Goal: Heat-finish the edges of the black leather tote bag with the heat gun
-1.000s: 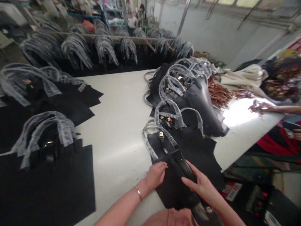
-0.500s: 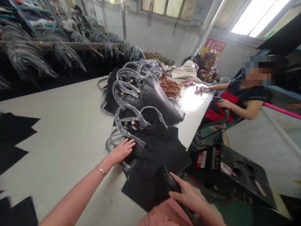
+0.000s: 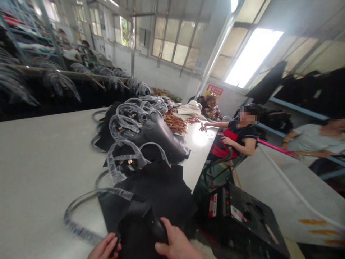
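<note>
Black bag (image 3: 134, 237) sits pinched in the left hand (image 3: 105, 247); the right hand (image 3: 178, 241) (half curled) grips a dark rounded piece (image 3: 157, 230).

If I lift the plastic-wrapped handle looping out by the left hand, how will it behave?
The handle will probably flex but keep some shape, since it holds an open curve over the table. It may feel slippery, given its shiny wrap. It might also drag the black panel along, as one end appears to join it.
</note>
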`<state>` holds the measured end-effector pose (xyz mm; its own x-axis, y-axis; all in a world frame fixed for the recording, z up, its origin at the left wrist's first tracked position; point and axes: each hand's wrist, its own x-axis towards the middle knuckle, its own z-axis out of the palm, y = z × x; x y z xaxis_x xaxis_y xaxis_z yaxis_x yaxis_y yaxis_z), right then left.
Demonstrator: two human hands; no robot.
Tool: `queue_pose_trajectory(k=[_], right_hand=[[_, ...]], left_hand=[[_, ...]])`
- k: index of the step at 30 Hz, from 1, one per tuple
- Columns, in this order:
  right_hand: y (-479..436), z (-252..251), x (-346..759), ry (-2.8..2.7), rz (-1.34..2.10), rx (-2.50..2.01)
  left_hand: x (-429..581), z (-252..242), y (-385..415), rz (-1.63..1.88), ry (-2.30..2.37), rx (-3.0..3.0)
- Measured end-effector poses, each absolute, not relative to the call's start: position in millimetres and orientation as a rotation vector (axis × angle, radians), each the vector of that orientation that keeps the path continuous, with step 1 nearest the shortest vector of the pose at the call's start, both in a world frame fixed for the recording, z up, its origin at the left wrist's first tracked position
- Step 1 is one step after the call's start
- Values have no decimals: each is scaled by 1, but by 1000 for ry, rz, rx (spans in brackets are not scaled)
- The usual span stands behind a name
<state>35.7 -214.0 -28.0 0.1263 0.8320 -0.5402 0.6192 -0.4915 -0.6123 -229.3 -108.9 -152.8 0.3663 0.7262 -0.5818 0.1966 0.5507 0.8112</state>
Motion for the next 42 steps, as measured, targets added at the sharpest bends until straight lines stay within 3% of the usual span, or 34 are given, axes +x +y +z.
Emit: queue_pose_trajectory(k=[7, 18, 24, 29, 37, 42], right_hand=[[-197, -26, 24, -1363, 1575, -1869], [-175, -26, 13, -1248, 2032, -1652], [-162, -18, 8, -1223, 1858, -1676], [-166, -13, 12, -1304, 2030, -1705], [-165, -12, 10, -1354, 1843, -1786], [-177, -5, 23, -1328, 1867, -1828]], left_hand=[[-184, -120, -153, 866, 1035, 472], [-181, -132, -168, 991, 1040, 357], [-180, -127, -164, 994, 1024, 309], [-178, -127, -162, 1007, 994, 247], [-186, -122, -165, 871, 947, 122], [-186, -119, -180, 1006, 1043, 294]])
